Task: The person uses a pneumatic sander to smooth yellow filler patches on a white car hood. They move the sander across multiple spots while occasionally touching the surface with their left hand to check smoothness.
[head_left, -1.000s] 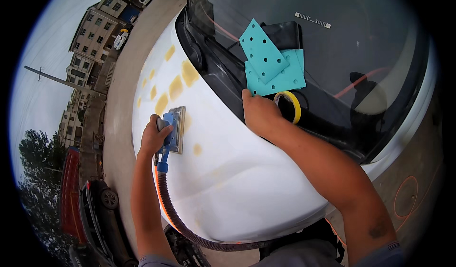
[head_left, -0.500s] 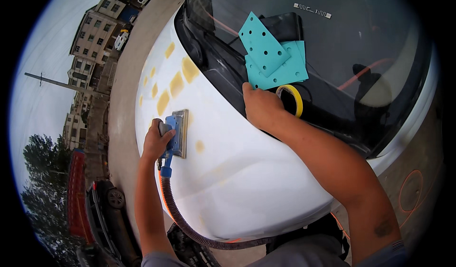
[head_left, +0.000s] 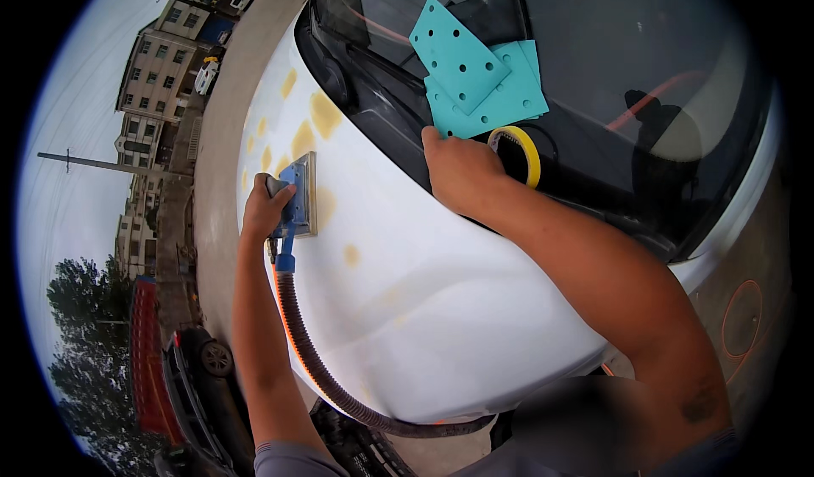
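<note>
My left hand (head_left: 266, 207) grips a blue pneumatic sander (head_left: 298, 194) lying on the white hood (head_left: 398, 299) over yellow sanded-looking patches (head_left: 325, 112). A corrugated hose (head_left: 301, 333) runs from it toward me. My right hand (head_left: 458, 172) rests at the hood's rear edge by the black windshield trim (head_left: 356, 112), just below perforated turquoise sheets (head_left: 462, 61); its curled fingertips are hidden. Right beside that hand, a yellow tape roll (head_left: 530, 159) stands on edge, and a black pad (head_left: 500, 15) lies under the sheets.
The dark windshield (head_left: 619, 44) fills the upper right. An orange hose (head_left: 738, 324) loops on the ground at right. A dark car (head_left: 195, 384), a red structure (head_left: 146, 350), trees, a pole and buildings (head_left: 170, 61) stand along the left.
My left hand has slid the sander forward, up the picture, nearer the yellow patches. The whole view has shifted slightly. My right hand stays at the same spot by the trim.
</note>
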A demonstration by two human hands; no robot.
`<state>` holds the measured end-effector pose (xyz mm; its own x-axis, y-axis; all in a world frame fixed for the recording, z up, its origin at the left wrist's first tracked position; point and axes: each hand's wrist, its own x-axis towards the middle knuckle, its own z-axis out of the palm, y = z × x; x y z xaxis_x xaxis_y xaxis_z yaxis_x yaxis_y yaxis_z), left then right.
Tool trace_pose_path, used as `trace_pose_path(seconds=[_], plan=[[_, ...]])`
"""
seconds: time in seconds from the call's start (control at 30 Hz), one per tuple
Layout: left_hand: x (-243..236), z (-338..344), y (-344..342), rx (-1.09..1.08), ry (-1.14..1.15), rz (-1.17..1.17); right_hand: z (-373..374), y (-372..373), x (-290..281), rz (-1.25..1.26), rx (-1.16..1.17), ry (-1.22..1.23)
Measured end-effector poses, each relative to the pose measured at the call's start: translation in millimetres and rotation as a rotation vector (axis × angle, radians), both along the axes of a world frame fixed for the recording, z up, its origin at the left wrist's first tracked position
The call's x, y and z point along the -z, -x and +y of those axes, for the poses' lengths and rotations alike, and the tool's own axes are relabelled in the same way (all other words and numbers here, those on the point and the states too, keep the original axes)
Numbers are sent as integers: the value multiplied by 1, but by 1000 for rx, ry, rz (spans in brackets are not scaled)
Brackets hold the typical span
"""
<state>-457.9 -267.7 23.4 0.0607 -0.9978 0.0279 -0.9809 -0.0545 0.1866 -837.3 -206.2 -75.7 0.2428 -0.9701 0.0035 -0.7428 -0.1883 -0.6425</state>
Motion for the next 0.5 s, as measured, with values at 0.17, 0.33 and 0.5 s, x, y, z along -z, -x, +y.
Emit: trace_pose_path(seconds=[0.17,0.33,0.5], plan=[[-1,40,39,138,-15,-30,-2,5,3,25,24,1],[2,33,30,125,20,-36,-3,0,3,77,16,2],[0,-6,8,59,26,-59,1,-5,2,27,39,5]])
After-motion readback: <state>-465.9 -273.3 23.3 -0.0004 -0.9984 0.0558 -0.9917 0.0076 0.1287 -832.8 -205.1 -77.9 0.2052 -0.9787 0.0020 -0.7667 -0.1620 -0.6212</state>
